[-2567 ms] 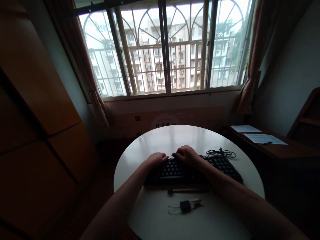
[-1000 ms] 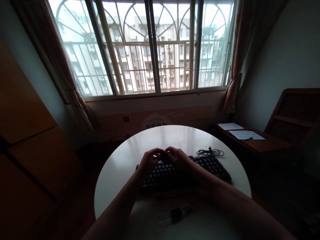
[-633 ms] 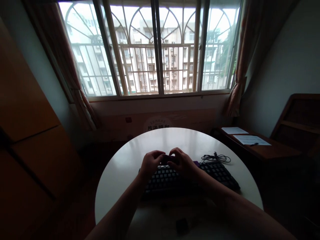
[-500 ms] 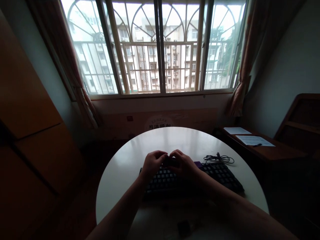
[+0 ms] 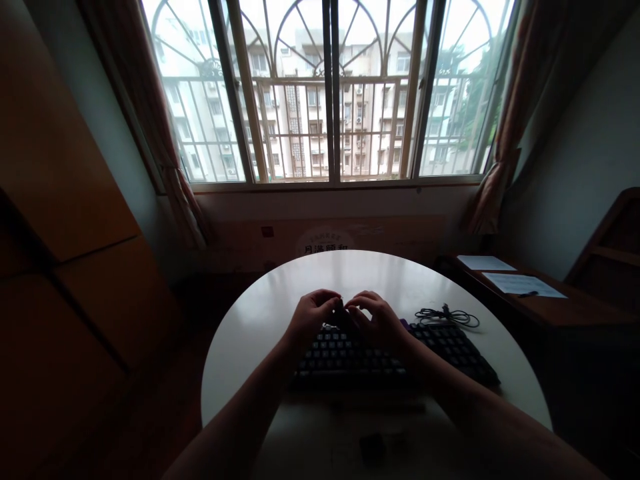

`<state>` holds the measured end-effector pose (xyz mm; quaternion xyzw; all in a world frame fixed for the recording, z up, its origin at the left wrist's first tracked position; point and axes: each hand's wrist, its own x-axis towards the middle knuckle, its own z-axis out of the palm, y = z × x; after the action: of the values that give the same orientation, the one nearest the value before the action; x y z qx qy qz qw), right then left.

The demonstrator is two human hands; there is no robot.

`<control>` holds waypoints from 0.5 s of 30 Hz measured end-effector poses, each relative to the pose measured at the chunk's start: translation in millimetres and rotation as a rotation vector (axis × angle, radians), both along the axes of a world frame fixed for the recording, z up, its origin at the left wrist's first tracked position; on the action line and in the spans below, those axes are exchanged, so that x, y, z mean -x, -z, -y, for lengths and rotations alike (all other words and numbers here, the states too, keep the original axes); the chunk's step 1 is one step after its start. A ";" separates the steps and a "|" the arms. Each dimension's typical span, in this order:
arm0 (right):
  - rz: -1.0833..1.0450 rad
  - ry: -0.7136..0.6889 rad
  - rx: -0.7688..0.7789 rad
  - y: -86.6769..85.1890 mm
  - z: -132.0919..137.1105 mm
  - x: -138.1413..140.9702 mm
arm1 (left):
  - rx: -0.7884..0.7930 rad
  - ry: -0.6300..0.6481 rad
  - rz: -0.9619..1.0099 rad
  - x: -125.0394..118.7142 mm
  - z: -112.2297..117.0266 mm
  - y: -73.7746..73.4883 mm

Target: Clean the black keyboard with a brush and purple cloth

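Observation:
A black keyboard (image 5: 350, 353) lies on the round white table (image 5: 240, 340). Above its back edge, my left hand (image 5: 311, 319) pinches a small dark object (image 5: 341, 315) between thumb and fingers. The object is too dark for me to name its kind. My right hand (image 5: 383, 323) is curled around the object's right side, fingertips close to its top end. Parts of the object and of the keyboard's back row are hidden by my hands.
A coiled black cable (image 5: 447, 316) lies behind the keyboard's right end. A small dark thing (image 5: 373, 448) rests near the table's front. On a brown side table (image 5: 590, 307) at right are papers (image 5: 525, 284) and a pen (image 5: 528, 294). A window spans the back.
The small dark object has tipped more upright between my hands, and my right fingers have shifted toward its top end. The whole view has swung slightly to the left.

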<state>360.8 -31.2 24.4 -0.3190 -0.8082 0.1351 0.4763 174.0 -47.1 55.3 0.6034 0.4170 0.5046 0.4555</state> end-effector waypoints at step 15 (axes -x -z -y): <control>-0.108 -0.058 0.186 3.1 0.7 3.4 | -0.001 -0.003 0.009 -0.3 -8.4 12.4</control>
<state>357.4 -31.9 21.3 -0.3305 -0.7741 0.2401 0.4836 174.3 -38.6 43.0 0.6008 0.4156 0.5080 0.4563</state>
